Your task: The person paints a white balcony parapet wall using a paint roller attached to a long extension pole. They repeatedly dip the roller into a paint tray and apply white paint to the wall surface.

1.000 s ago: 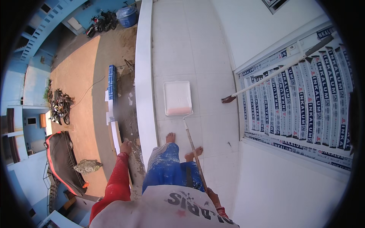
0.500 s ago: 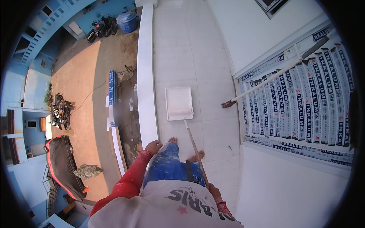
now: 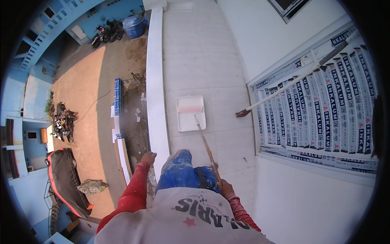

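My right hand (image 3: 226,188), low beside my right hip, is closed round the pole (image 3: 206,145) of a paint roller. The pole slants forward to a white paint tray (image 3: 179,122) on the tiled floor. Inside the tray lies the pinkish-white roller sleeve (image 3: 189,106), set crosswise with its wire frame at the right end. My left hand (image 3: 149,158) hangs free near the white ledge, holding nothing, its fingers loosely bent and partly apart.
A long white ledge (image 3: 156,81) borders the walkway on the left, with a yard lower down. On the right, a second long pole (image 3: 280,87) with a dark-red end leans across a window covered in printed film (image 3: 317,110). White walls flank it.
The roller sleeve has moved from the tray's near edge toward its far half. My right hand has gone forward with the pole. My left hand has swung outward to the left.
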Action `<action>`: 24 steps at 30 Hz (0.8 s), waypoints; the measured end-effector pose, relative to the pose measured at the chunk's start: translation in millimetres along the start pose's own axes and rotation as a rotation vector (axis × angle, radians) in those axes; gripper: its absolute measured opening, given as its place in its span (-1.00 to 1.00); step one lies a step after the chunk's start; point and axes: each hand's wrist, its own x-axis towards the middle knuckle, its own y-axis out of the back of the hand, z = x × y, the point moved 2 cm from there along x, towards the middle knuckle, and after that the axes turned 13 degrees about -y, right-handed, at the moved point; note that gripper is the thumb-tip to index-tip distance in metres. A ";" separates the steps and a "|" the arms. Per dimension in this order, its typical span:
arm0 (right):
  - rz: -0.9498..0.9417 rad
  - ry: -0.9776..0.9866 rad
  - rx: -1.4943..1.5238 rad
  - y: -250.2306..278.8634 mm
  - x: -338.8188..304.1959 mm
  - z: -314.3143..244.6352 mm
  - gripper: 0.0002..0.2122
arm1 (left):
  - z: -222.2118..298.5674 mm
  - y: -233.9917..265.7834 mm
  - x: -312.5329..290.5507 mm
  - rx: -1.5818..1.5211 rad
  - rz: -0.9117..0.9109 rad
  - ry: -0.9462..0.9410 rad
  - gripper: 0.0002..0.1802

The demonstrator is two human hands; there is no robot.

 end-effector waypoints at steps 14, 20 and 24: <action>-0.052 -0.134 -0.163 14.2 -44.3 48.5 -0.64 | -38.5 -22.8 -25.5 0.022 0.031 -0.015 -0.45; -0.006 -0.011 -0.065 6.2 -21.4 15.7 -0.62 | -51.2 -43.2 -9.0 0.229 -0.034 -0.196 -0.49; -0.082 -0.160 -0.121 2.7 -44.2 34.8 -0.61 | -18.6 -35.5 -3.3 -0.148 0.010 0.011 -0.47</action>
